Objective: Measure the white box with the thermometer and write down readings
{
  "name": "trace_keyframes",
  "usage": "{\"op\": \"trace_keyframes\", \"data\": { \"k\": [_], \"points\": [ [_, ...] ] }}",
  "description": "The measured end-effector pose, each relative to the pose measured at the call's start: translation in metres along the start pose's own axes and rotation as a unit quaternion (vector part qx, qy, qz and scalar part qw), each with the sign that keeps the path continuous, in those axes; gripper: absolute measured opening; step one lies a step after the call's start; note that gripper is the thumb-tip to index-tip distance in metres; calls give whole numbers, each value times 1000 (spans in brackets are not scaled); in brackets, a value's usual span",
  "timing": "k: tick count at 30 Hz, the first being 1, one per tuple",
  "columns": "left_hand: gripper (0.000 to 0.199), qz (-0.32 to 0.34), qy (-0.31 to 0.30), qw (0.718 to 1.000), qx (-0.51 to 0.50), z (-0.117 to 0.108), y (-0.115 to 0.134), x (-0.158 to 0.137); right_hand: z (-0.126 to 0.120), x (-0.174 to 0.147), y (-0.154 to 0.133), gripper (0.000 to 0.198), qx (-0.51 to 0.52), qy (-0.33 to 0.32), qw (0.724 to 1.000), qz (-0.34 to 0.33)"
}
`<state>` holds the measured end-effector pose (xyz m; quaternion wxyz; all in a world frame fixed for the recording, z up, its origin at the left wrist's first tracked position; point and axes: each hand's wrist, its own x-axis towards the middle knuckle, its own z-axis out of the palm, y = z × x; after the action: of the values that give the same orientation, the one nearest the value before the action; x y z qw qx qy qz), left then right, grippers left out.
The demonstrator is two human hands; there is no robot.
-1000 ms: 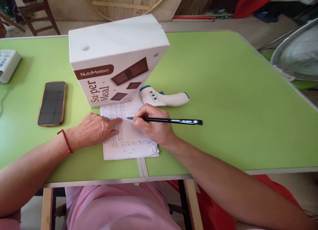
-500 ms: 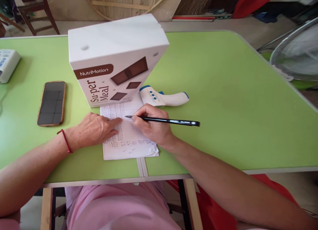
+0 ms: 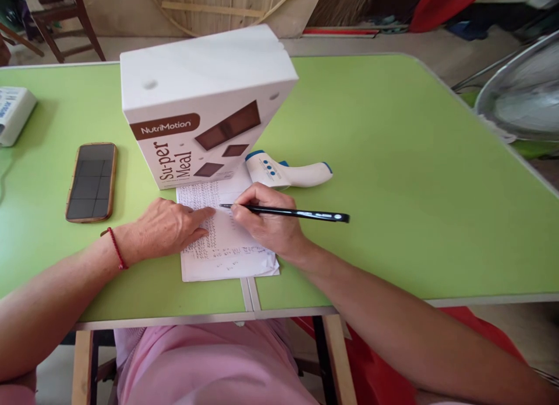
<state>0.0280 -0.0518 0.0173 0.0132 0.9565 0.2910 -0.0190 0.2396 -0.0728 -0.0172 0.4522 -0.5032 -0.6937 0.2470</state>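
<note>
A black pen (image 3: 301, 212) is pinched in my right hand (image 3: 273, 221), its tip at the writing on a white sheet of paper (image 3: 231, 268). Rows of small handwriting cover much of the sheet's left side. My left hand (image 3: 168, 227) lies on the sheet's left edge, index finger stretched out beside the pen tip and thumb apart. Just behind the hands, a white NutriMotion box (image 3: 205, 73) stands upright over the far part of the paper. To its right lies a white and blue infrared thermometer (image 3: 288, 171), close to my right hand.
A phone (image 3: 91, 182) in a brown case lies left of the box on the green table (image 3: 393, 178). At the far left edge sits a white device (image 3: 15, 115). A fan (image 3: 524, 96) stands beyond the table's right edge, and a wooden chair (image 3: 65, 20) behind it.
The pen's back end has shifted very slightly left. Both hands and everything else look nearly the same.
</note>
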Motion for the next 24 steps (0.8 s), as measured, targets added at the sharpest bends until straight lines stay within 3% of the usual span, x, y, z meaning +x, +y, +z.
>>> {"op": "trace_keyframes", "data": {
  "k": [11,18,21,24],
  "points": [
    [29,0,-8,1000,-1,-1,0,0,0,0,0,13,2,-9,1000,4],
    [27,7,14,1000,-3,2,-1,-1,-3,0,-1,12,-18,25,1000,5],
    [26,4,6,1000,-8,3,-1,-2,-6,0,-3,8,-42,49,997,-30],
    [25,8,21,1000,-8,4,-2,-2,-11,-1,-3,9,-89,30,990,-109]
  ]
}}
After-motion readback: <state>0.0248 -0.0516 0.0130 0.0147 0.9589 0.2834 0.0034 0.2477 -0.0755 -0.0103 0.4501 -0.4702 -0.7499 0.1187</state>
